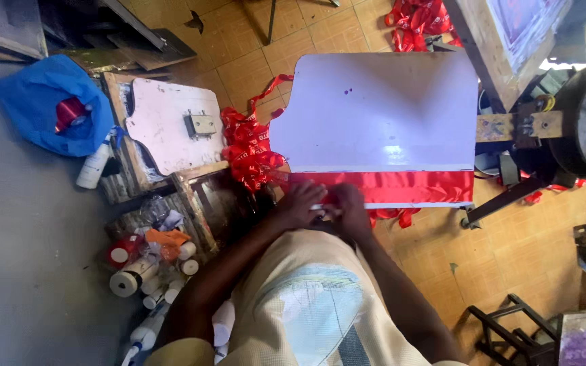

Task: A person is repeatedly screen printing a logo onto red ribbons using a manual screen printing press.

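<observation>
A wide red ribbon (pixel 408 187) lies stretched along the near edge of a white printing board (pixel 381 108). My left hand (pixel 301 203) rests on the ribbon's left end, fingers pressed down on it. Just right of it, my right hand (pixel 349 207) pinches the ribbon's near edge at the board's rim. The two hands almost touch. A heap of crumpled red ribbon (pixel 249 146) hangs off the board's left side.
A second white board (pixel 171 122) with a metal bracket lies on a wooden frame at left. A blue plastic bag (pixel 42 102), a white bottle (pixel 93 166) and several tape rolls (pixel 144 268) sit nearby. A press arm (pixel 520 125) and more ribbon (pixel 418 20) are at right.
</observation>
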